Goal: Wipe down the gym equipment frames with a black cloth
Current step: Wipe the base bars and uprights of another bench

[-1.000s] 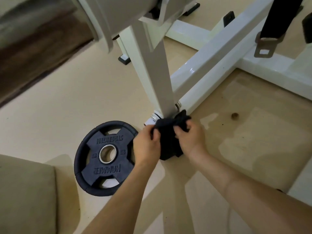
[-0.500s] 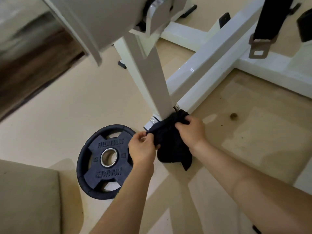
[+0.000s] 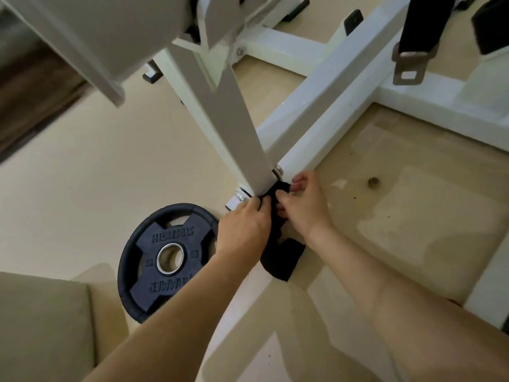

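Note:
A white gym frame fills the upper view; its slanted upright post (image 3: 234, 128) meets a floor bar (image 3: 325, 125) at a bolted joint. A black cloth (image 3: 278, 255) hangs at the foot of that post, its top bunched against the joint and its lower end trailing on the floor. My left hand (image 3: 242, 230) grips the cloth's left side just below the bolt. My right hand (image 3: 303, 205) pinches the cloth's upper right part beside the floor bar. Most of the cloth's middle is hidden between the two hands.
A black rubber weight plate (image 3: 168, 257) lies flat on the beige floor, just left of my left hand. A beige cushion (image 3: 41, 326) sits at the lower left. A black strap with a metal buckle (image 3: 410, 64) hangs at the upper right over another white frame bar (image 3: 440, 106).
Both hands have closed in on the foot of the post, bunching the cloth tighter against the joint. The view has shifted slightly, so the frame looks larger.

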Demonstrator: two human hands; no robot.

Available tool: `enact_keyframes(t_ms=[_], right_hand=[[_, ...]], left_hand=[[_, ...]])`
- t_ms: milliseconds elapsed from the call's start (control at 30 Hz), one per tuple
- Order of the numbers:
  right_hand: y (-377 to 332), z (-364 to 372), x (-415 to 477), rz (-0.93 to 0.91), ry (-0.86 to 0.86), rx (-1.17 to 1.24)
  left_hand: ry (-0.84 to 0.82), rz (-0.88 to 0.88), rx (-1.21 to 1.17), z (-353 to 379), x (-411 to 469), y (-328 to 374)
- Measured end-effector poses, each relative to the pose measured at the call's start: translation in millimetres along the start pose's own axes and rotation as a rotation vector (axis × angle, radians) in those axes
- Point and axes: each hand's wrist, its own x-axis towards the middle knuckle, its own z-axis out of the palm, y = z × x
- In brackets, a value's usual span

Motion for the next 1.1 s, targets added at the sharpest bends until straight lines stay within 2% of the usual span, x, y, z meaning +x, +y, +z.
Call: enact_keyframes(t_ms=[33, 100, 200, 333, 433, 500, 633, 733, 833, 900, 1000, 1100], right_hand=[[3, 1, -1, -0.133, 0.047, -0.142], [13, 7, -6, -0.348, 0.039, -0.384], [32, 11, -5, -0.399, 0.026, -0.534], [35, 33, -24, -0.359, 0.025, -0.456], [35, 33, -36, -0.345, -0.175, -0.487], [30, 20, -22, -0.337, -0.199, -0.464], [15, 4, 1, -0.200, -0.028, -0.252], [18, -4, 12, -0.123, 0.064, -0.205], [25, 5, 6, -0.269, 0.011, -0.335], [34, 21, -13, -0.356, -0.051, -0.434], [46, 29, -31, -0.379, -0.171, -0.518], [41, 5, -12, -0.459, -0.294, -0.784]], left_hand=[[-0.004, 0.014, 0.039, 1, 1, 3], [-0.027, -0.001, 0.048, 3, 1, 9], [-0.083, -0.064, -0.006, 11, -8, 7], [-0.162, -0.253, -0.245, 7, -32, -4], [-0.149, -0.370, -0.430, 1, -40, 1], [-0.161, -0.339, -0.362, 0, -31, 10], [-0.335, -0.248, -0.031, -1, -2, 32], [-0.359, -0.189, -0.045, 2, 12, 47], [-0.321, -0.245, -0.157, 3, 5, 32], [-0.201, -0.260, -0.189, 3, -15, 12], [-0.067, -0.219, -0.231, 15, -34, -3], [-0.047, -0.209, -0.192, 17, -23, 17]])
